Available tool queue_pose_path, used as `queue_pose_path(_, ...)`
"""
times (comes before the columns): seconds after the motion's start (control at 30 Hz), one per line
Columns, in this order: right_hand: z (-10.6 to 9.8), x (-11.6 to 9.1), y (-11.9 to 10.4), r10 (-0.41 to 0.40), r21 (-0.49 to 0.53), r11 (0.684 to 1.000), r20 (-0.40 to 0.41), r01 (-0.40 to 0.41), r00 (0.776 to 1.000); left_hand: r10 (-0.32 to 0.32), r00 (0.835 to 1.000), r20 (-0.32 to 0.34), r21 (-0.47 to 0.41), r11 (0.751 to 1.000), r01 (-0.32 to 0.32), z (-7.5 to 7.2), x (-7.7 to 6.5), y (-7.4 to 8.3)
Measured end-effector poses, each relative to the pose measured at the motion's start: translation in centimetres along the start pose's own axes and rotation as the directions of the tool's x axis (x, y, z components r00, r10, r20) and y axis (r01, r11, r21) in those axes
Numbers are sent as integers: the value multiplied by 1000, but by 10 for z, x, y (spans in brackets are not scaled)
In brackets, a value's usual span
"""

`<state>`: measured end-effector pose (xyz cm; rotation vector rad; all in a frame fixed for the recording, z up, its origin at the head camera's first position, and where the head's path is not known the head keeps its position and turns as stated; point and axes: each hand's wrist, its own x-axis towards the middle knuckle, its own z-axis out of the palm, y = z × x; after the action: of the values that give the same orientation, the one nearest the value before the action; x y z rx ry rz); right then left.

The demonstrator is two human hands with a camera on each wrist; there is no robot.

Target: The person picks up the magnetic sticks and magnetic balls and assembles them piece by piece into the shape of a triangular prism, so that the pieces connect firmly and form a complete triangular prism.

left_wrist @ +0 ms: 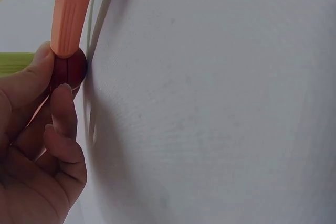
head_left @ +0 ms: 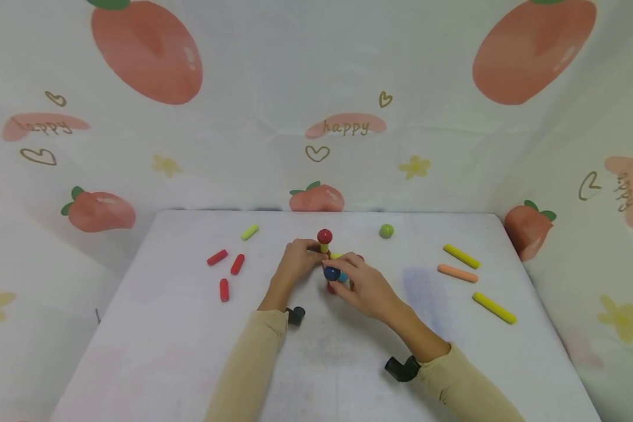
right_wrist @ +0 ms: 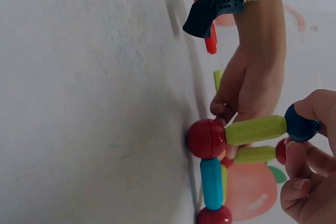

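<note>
In the head view, the blue ball lies at ten o'clock from the right hand, which pinches it, and at four o'clock from the left hand, which pinches a red ball. Its green rod stands upright on another red ball.

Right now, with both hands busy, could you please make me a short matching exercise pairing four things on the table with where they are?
Things:
1. green ball
2. three red sticks
3. dark blue ball
4. loose orange stick

Places:
A. between two yellow sticks
B. in the fingers of the right hand
C. near the back edge of the table, right of centre
D. lying to the left of the left hand

Right pairs: 1-C, 2-D, 3-B, 4-A.
</note>
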<state>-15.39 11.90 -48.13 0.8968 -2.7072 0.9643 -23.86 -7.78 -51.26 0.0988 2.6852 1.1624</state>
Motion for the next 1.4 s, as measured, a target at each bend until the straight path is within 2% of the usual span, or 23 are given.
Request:
queue_pose_path(0.07, -1, -1, 1, 38, 17, 999, 10, -38, 999, 1, 1000, -8, 1, 1000, -1, 0, -1, 0)
queue_pose_path(0.17, 2, -4, 3, 150, 57, 987, 28, -151, 988, 0, 1000, -15, -6, 1000, 0, 1, -2, 0)
queue_pose_path(0.23, 8, -5, 5, 259, 71, 962, 52, -262, 964, 4, 1000, -19, -6, 1000, -4, 1, -2, 0)
queue_pose_path(0.3, 17, -5, 7, 357, 62, 930, 85, -362, 930, 3, 1000, -28, -1, 1000, -3, 2, -2, 1)
queue_pose_path(0.37, 26, -5, 11, 425, 34, 902, 106, -431, 899, -6, 999, -49, 26, 1000, 7, 3, -3, 1)
queue_pose_path(0.43, 32, -3, 15, 462, 14, 884, 112, -467, 880, -18, 997, -72, 58, 998, 22, 4, -4, 0)
queue_pose_path(0.6, 30, -2, 28, 482, 53, 872, 80, -487, 872, -30, 992, -119, 112, 993, 44, 5, -11, -1)
queue_pose_path(0.77, 16, -1, 49, 479, 155, 858, 102, -489, 872, -63, 991, -115, 106, 991, 75, 7, -22, 3)
queue_pose_path(0.9, 5, 5, 64, 438, 177, 873, 131, -455, 890, -92, 992, -90, 110, 989, 102, 7, -29, 6)
queue_pose_path(1.0, 0, 11, 73, 415, 169, 883, 154, -437, 897, -77, 993, -84, 105, 991, 85, 6, -29, 8)
queue_pose_path(1.07, -2, 14, 77, 415, 161, 883, 172, -441, 893, -64, 995, -81, 94, 993, 71, 6, -29, 8)
queue_pose_path(1.17, -3, 15, 78, 427, 124, 882, 200, -455, 882, -58, 995, -76, 68, 996, 63, 5, -27, 7)
queue_pose_path(1.23, -5, 14, 76, 450, 64, 880, 202, -470, 870, -68, 995, -74, 59, 996, 73, 5, -26, 6)
queue_pose_path(1.33, -11, 8, 70, 482, -42, 875, 180, -483, 857, -72, 994, -79, 72, 994, 78, 3, -24, 6)
queue_pose_path(1.4, -16, 2, 67, 493, -128, 869, 140, -478, 859, -71, 995, -76, 92, 993, 78, 1, -24, 6)
